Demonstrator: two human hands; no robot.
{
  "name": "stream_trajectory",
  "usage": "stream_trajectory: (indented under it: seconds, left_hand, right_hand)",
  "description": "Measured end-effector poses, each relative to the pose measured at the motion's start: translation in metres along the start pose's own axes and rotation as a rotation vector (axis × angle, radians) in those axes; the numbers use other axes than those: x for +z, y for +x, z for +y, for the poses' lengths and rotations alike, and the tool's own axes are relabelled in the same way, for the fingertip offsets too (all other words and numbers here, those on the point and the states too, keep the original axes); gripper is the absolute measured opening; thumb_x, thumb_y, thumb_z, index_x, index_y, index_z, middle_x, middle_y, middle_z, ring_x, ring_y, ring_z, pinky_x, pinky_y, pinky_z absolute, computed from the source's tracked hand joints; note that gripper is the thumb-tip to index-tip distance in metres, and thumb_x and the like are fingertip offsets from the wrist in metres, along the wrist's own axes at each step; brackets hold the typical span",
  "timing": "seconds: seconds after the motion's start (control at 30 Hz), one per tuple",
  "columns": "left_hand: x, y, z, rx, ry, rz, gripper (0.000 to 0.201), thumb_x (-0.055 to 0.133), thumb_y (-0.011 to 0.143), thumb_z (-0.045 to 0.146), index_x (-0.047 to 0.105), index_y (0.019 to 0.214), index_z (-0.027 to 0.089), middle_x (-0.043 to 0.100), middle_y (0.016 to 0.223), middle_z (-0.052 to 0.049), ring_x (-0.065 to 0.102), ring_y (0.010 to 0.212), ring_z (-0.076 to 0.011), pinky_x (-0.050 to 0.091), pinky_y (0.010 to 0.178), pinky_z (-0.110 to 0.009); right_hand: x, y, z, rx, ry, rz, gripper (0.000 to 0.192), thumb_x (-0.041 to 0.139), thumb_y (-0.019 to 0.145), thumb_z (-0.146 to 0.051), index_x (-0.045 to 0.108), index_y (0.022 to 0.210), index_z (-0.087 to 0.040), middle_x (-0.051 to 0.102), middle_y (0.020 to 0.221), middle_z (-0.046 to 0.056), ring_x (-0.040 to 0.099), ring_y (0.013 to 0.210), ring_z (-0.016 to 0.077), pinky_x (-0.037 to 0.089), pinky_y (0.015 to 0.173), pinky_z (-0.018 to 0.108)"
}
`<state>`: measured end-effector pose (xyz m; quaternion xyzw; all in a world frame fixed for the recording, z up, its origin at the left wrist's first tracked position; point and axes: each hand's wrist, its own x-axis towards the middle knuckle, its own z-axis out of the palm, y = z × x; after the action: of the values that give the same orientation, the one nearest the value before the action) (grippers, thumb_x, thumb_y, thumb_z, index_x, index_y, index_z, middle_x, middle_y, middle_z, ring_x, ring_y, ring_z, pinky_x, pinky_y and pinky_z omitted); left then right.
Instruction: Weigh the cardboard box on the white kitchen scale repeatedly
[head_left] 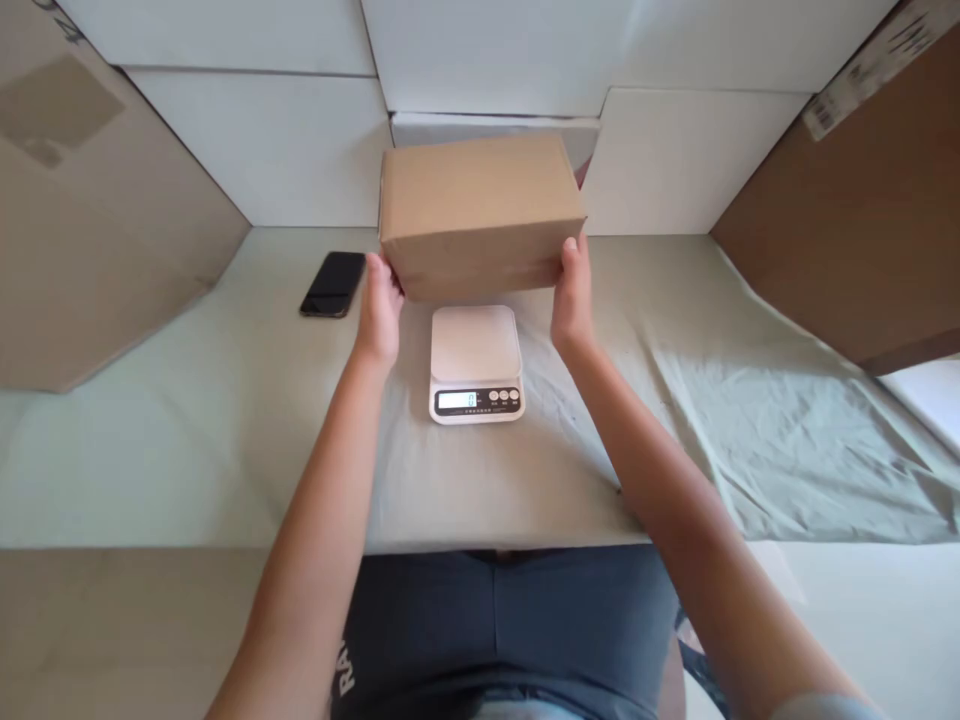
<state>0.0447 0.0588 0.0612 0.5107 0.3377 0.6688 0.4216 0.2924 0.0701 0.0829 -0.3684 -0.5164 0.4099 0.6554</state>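
Two-handed grasp of a cardboard box (480,215) at the far side of the digital scale (475,345): the left hand (382,312) grips the box's left end, the right hand (572,292) its right end; the scale's display (457,400) reads 0, a dark-screened phone (334,284) lies to the scale's left, and a pale cloth (480,490) spreads beneath the scale

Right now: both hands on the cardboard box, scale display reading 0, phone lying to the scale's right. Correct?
Not quite: the phone lies left of the scale, per the head view. The rest holds: left hand and right hand on the cardboard box, display reading 0.
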Motion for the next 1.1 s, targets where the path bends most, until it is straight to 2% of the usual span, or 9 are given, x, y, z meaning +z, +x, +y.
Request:
stream_trajectory:
  seconds: [0.07,0.13,0.23,0.33,0.47,0.63,1.1]
  left_hand:
    - [-0.001,-0.026,0.018,-0.027,0.04,-0.052,0.085,0.047,0.084,0.096,0.073,0.132,0.029,0.062,0.158,-0.012,0.039,0.164,-0.037,0.033,0.135,-0.058]
    - [-0.004,-0.058,0.027,-0.043,0.077,-0.085,0.083,0.046,0.086,0.095,0.074,0.132,0.032,0.063,0.157,-0.012,0.041,0.163,-0.0379,0.034,0.134,-0.059]
    - [-0.006,-0.103,0.026,-0.05,0.104,-0.058,0.074,0.043,0.093,0.087,0.073,0.135,0.034,0.068,0.151,-0.012,0.047,0.159,-0.0358,0.037,0.133,-0.059]
    - [-0.002,-0.129,0.022,-0.019,0.121,-0.021,0.073,0.039,0.097,0.084,0.069,0.142,0.035,0.068,0.151,-0.01,0.048,0.158,-0.0333,0.038,0.133,-0.053]
    - [0.006,-0.135,0.023,0.031,0.154,0.022,0.076,0.037,0.096,0.085,0.066,0.145,0.035,0.067,0.153,-0.01,0.049,0.158,-0.0323,0.041,0.13,-0.048]
    - [0.008,-0.135,0.024,-0.003,0.161,0.019,0.08,0.038,0.095,0.087,0.065,0.147,0.033,0.067,0.152,-0.01,0.05,0.157,-0.0323,0.039,0.131,-0.046]
    - [0.007,-0.134,0.021,-0.002,0.179,0.045,0.078,0.037,0.096,0.086,0.065,0.147,0.034,0.065,0.155,-0.009,0.049,0.157,-0.0313,0.042,0.128,-0.044]
  right_hand:
    - [-0.005,-0.023,-0.025,-0.113,-0.05,-0.019,0.048,0.047,0.1,-0.065,0.06,0.139,-0.041,0.06,0.157,-0.004,0.03,0.17,0.0271,0.029,0.142,0.053]
    - [-0.013,-0.053,-0.039,-0.129,-0.102,-0.044,0.05,0.048,0.099,-0.068,0.062,0.14,-0.041,0.06,0.159,-0.004,0.034,0.168,0.0287,0.026,0.143,0.053]
    - [-0.024,-0.097,-0.039,-0.085,-0.111,-0.051,0.052,0.047,0.101,-0.067,0.059,0.144,-0.043,0.055,0.165,-0.004,0.037,0.166,0.0301,0.025,0.143,0.055]
    - [-0.026,-0.124,-0.03,-0.019,-0.083,-0.024,0.057,0.046,0.099,-0.068,0.054,0.15,-0.044,0.056,0.164,-0.002,0.04,0.163,0.0316,0.026,0.143,0.058]
    - [-0.023,-0.128,-0.027,-0.024,-0.092,-0.005,0.061,0.048,0.096,-0.07,0.05,0.153,-0.045,0.056,0.164,-0.002,0.037,0.165,0.032,0.028,0.142,0.057]
    - [-0.026,-0.124,-0.026,-0.027,-0.095,-0.006,0.062,0.046,0.096,-0.071,0.053,0.151,-0.043,0.057,0.163,-0.001,0.031,0.168,0.0322,0.03,0.141,0.058]
    - [-0.024,-0.132,-0.013,-0.002,-0.06,-0.003,0.059,0.042,0.1,-0.069,0.05,0.153,-0.043,0.051,0.169,-0.004,0.04,0.164,0.0302,0.03,0.142,0.056]
